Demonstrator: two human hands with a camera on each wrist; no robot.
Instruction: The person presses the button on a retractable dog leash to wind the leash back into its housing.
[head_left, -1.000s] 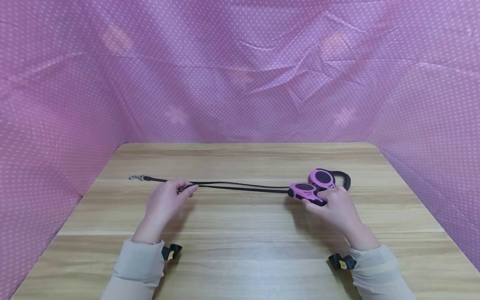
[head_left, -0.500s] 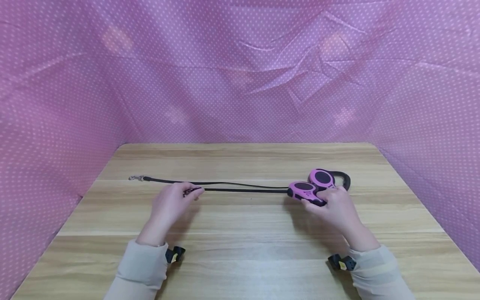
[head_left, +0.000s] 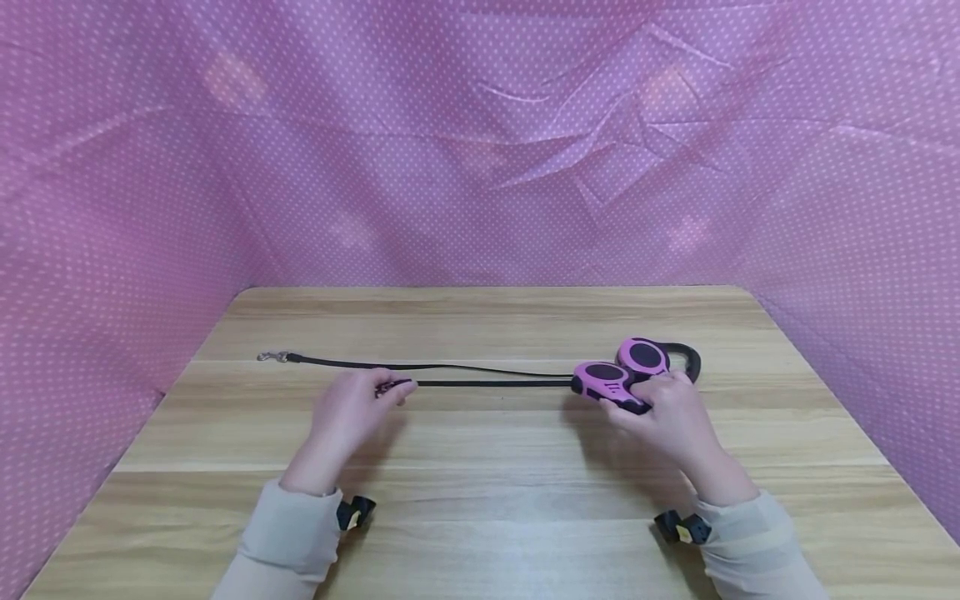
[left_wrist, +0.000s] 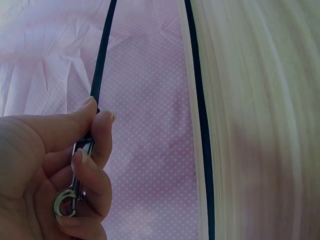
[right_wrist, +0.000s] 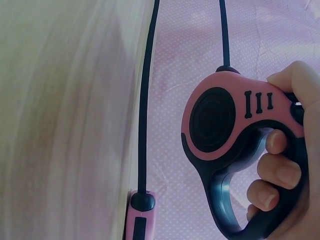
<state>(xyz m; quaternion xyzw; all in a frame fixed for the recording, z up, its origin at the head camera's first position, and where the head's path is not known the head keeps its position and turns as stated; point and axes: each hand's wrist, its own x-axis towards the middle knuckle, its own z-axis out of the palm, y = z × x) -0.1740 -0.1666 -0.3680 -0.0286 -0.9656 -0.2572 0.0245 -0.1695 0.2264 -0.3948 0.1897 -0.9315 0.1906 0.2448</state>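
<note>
My right hand (head_left: 671,417) grips the handle of a pink and black retractable dog leash (right_wrist: 207,150), with the thumb at the button on top of its case. From that case a black strap (left_wrist: 103,50) runs straight across to my left hand (head_left: 348,417). There the thumb and forefinger pinch the strap's end, and the metal snap hook (left_wrist: 76,190) lies inside the curled fingers. Behind the held one, a second pink and black retractable leash (head_left: 643,357) rests on the table. Its strap (head_left: 420,366) stretches left to a silver snap hook (head_left: 272,357).
The wood-grain table (head_left: 480,483) spreads under both hands. Pink dotted cloth (head_left: 480,167) hangs behind it and down both sides. A small black camera sits on each wrist, at the left cuff (head_left: 354,512) and the right cuff (head_left: 681,527).
My left hand has moved right and slightly toward me with the strap's end, so the strap between my hands is shorter. The right hand's leash has shifted very slightly left; the second leash stays put.
</note>
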